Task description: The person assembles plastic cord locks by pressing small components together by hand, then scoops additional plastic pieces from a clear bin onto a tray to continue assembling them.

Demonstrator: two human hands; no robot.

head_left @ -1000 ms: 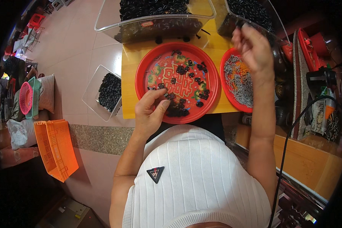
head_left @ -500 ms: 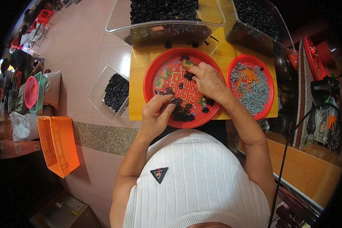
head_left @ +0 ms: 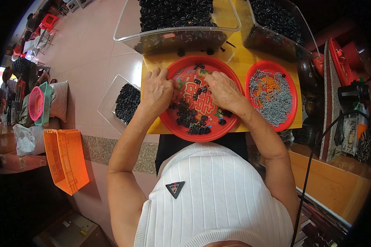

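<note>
A round red tray (head_left: pixel 165 120) with a patterned bottom stands in front of me on the yellow table. Small black plastic parts (head_left: pixel 188 117) lie heaped in its near left half, and a few are scattered around the middle. My left hand (head_left: pixel 157 89) is over the tray's left rim, its fingers curled and closed; what they hold, if anything, is hidden. Over the right side of the tray, my right hand (head_left: pixel 223 91) is closed too, fingertips bent down beside the scattered parts. I cannot make out what is between them.
A red oval plate (head_left: pixel 293 108) of grey screws (head_left: pixel 272 111) stands right of the tray. Large clear bins (head_left: pixel 181 35) of black parts are at the back. A smaller clear box (head_left: pixel 107 96) is at the left, below an open floor stretch; an orange crate (head_left: pixel 66 160) stands lower left.
My left hand has moved up and left, from the near heap to the tray's left rim. Several black parts now lie spread out in the middle. My right hand stays nearly in place.
</note>
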